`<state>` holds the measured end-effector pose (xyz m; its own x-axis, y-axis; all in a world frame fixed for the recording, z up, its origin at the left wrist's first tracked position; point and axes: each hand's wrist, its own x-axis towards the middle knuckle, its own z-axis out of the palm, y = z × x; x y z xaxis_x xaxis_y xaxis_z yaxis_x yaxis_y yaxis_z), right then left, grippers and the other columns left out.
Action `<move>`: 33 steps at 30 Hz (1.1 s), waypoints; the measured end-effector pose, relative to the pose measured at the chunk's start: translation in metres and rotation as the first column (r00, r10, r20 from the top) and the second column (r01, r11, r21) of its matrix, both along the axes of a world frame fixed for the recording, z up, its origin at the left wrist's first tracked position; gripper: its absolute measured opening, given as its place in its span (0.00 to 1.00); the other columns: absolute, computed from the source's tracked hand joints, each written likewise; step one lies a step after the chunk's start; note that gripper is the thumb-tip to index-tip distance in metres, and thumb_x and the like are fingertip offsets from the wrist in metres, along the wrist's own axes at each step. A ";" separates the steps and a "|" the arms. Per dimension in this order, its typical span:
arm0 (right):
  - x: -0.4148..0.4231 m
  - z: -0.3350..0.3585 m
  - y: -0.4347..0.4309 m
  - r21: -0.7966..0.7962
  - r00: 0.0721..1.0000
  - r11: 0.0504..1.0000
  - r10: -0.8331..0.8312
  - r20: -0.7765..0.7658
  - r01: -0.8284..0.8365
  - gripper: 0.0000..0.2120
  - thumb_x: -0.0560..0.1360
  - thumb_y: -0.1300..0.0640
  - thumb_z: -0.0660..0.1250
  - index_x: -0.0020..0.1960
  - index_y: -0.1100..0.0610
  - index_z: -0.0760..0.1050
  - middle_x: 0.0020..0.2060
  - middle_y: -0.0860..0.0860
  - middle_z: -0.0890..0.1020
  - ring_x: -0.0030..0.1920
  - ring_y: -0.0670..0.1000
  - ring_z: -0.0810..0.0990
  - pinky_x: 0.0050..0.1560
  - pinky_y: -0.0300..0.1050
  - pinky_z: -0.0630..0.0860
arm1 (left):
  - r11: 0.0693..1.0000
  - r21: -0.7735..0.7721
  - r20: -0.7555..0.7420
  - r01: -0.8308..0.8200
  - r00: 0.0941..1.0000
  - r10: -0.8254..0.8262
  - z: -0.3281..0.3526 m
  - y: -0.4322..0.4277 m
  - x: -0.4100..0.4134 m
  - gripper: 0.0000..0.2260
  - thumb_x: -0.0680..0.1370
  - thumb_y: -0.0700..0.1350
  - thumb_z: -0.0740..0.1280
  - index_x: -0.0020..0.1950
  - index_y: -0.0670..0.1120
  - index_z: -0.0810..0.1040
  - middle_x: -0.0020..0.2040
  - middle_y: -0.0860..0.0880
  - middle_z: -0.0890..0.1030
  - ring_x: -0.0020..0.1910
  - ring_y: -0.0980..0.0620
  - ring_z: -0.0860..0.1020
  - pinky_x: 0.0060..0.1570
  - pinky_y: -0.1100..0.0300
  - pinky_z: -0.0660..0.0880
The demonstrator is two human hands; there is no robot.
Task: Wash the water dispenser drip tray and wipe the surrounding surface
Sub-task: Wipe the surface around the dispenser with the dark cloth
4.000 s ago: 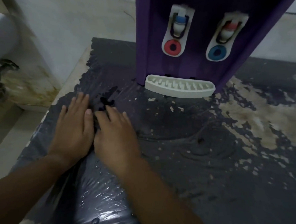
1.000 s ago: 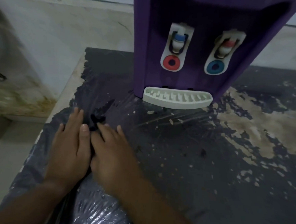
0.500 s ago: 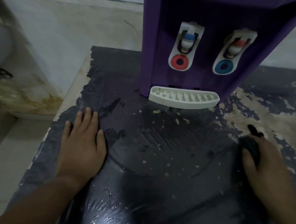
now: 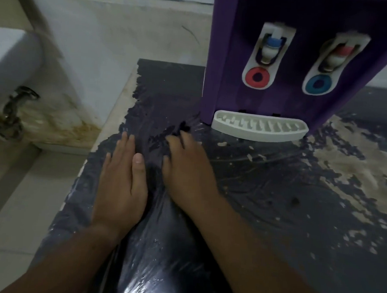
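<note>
Two bare hands down close together, nearly touching, in front and to the left of the purple plastic water dispenser (image 4: 228, 58). Spread flat with fingers straight: the left hand (image 4: 121, 183), pressing on the wet, dark-coated bench (image 4: 274, 206). Beside it the right hand (image 4: 188, 170), laid over a black rag (image 4: 185, 126) with fingers stretched forward. Pressing rather than gripping, as far as shows. Only a ragged corner of cloth poking out past the fingertips, toward the dispenser's left front corner. Looks like the wiping half of the job, worked on the dispenser's left side.

Further out, a white slotted plastic drip tray (image 4: 259, 127), seated at the foot of the dispenser below the blue-capped tap (image 4: 270, 46) and the red-capped tap (image 4: 344, 51), clear of both hands. Probably light, stiff and hollow; likely slick once wet, and perhaps holding water under the grille. Best taken at the two short ends, or by the curved front lip, then drawn straight out and kept level against a spill. Hard to say whether clipped in or merely slotted.

Right of the dispenser, pale patches (image 4: 355, 168) where the bench's dark coating has flaked away. Left of the dispenser, a stained white wall (image 4: 126, 42) and a white basin (image 4: 11, 54) with a rusted fitting (image 4: 13, 107).
</note>
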<state>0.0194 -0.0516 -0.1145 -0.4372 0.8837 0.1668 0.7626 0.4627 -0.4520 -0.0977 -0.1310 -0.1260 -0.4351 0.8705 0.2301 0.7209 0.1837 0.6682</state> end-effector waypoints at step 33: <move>0.059 -0.033 -0.133 -0.255 0.969 0.967 0.071 0.236 -0.009 0.26 0.82 0.41 0.48 0.79 0.36 0.46 0.81 0.44 0.42 0.81 0.48 0.43 0.79 0.54 0.47 | 0.983 -0.181 -0.207 0.026 0.976 -0.064 0.006 0.001 -0.003 0.26 0.81 0.54 0.49 0.76 0.45 0.67 0.79 0.48 0.61 0.79 0.48 0.54 0.78 0.49 0.49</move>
<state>0.0785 -0.1849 -0.1476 -0.4729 0.8641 -0.1723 0.8462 0.3910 -0.3620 -0.1006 -0.1296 -0.1201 -0.3526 0.9230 0.1540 0.8522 0.2488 0.4603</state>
